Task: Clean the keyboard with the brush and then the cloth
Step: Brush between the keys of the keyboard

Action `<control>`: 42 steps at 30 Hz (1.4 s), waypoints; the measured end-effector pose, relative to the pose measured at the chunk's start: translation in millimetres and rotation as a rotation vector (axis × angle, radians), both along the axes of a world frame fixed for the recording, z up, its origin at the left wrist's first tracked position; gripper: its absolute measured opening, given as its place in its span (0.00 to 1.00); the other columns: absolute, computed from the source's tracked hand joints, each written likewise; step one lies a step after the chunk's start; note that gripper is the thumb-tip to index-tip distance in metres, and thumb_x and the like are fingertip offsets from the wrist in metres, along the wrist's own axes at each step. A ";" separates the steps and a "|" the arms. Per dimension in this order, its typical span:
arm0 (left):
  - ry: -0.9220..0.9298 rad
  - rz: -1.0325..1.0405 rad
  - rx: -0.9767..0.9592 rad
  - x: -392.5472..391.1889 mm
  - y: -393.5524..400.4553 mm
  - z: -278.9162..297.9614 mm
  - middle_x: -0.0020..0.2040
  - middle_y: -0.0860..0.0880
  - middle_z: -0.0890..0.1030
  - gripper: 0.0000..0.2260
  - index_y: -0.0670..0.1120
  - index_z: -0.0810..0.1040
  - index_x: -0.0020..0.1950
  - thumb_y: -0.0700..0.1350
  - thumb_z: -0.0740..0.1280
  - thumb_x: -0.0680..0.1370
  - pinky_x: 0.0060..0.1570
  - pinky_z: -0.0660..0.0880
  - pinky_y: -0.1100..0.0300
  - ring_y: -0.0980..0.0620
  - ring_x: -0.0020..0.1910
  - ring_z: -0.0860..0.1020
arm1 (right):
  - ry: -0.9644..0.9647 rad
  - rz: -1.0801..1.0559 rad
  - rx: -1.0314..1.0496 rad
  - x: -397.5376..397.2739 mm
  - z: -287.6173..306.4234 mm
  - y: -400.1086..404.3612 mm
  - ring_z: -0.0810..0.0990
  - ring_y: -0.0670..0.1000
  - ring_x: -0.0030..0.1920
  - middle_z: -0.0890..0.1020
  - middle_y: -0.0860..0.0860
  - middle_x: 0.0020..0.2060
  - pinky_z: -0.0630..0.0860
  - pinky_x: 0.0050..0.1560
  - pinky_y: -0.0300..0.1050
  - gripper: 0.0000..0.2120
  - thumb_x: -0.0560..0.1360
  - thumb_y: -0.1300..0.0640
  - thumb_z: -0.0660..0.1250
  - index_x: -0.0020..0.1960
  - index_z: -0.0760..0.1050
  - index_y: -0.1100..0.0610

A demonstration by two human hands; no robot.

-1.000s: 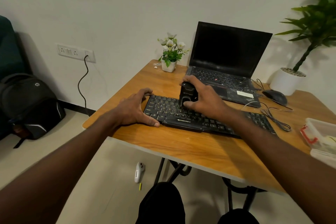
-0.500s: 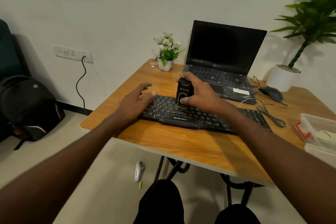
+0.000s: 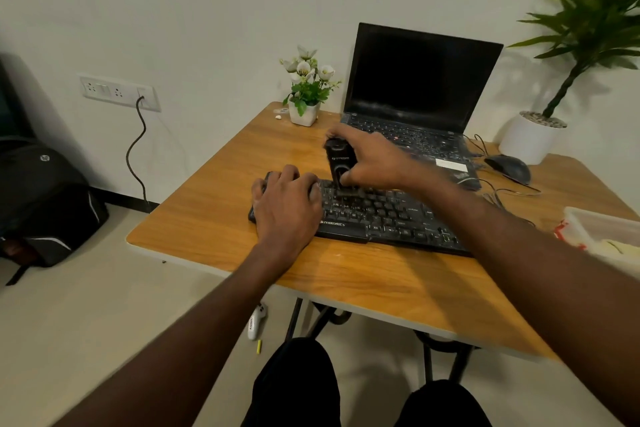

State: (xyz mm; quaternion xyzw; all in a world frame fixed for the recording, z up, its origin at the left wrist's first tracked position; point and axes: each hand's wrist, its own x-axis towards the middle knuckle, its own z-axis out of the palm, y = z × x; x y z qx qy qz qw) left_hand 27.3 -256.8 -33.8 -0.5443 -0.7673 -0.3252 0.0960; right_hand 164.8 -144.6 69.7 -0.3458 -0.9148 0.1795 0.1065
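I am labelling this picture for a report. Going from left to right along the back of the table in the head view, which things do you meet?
Small flower pot → laptop → mouse → big white plant pot.

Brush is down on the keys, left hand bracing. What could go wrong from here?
1. The left hand covers the left end of the keyboard; those keys may go unbrushed.
2. The brush, held by the right hand, works close to the open laptop; swept dust might land on it.
3. Loose cables beside the right forearm could snag.
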 end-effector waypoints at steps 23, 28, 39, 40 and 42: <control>0.054 0.010 -0.020 0.3 3.8 -2.7 0.58 0.49 0.79 0.17 0.49 0.80 0.61 0.57 0.59 0.86 0.72 0.63 0.46 0.47 0.59 0.77 | 0.223 0.016 -0.107 58.8 -14.8 -15.1 0.82 0.50 0.51 0.76 0.49 0.59 0.83 0.37 0.40 0.32 0.74 0.64 0.76 0.68 0.67 0.41; 0.068 0.020 -0.017 -0.3 4.7 -4.2 0.57 0.49 0.80 0.17 0.48 0.81 0.59 0.57 0.58 0.86 0.72 0.63 0.46 0.47 0.57 0.78 | 0.064 -0.012 -0.156 84.7 -6.8 -3.0 0.81 0.53 0.56 0.75 0.48 0.59 0.85 0.44 0.48 0.33 0.74 0.64 0.76 0.66 0.67 0.36; 0.077 0.027 -0.036 0.3 4.7 -3.3 0.58 0.48 0.81 0.18 0.48 0.81 0.60 0.58 0.57 0.86 0.74 0.63 0.44 0.46 0.59 0.78 | 0.101 -0.121 -0.099 87.0 -11.1 3.3 0.81 0.55 0.57 0.76 0.51 0.61 0.85 0.46 0.50 0.34 0.72 0.62 0.78 0.68 0.66 0.40; 0.077 0.029 -0.039 0.6 4.5 -3.0 0.59 0.48 0.81 0.18 0.48 0.81 0.61 0.58 0.57 0.86 0.75 0.63 0.44 0.46 0.60 0.78 | 0.041 -0.108 -0.082 86.0 -5.1 4.5 0.80 0.54 0.56 0.76 0.51 0.60 0.83 0.45 0.46 0.34 0.72 0.63 0.78 0.69 0.66 0.42; 0.077 0.034 -0.045 0.7 4.1 -2.3 0.59 0.48 0.81 0.18 0.48 0.81 0.61 0.58 0.57 0.86 0.76 0.62 0.42 0.45 0.60 0.78 | -0.014 -0.090 -0.053 80.2 2.2 3.6 0.79 0.54 0.56 0.76 0.51 0.59 0.81 0.45 0.44 0.34 0.72 0.64 0.77 0.70 0.66 0.44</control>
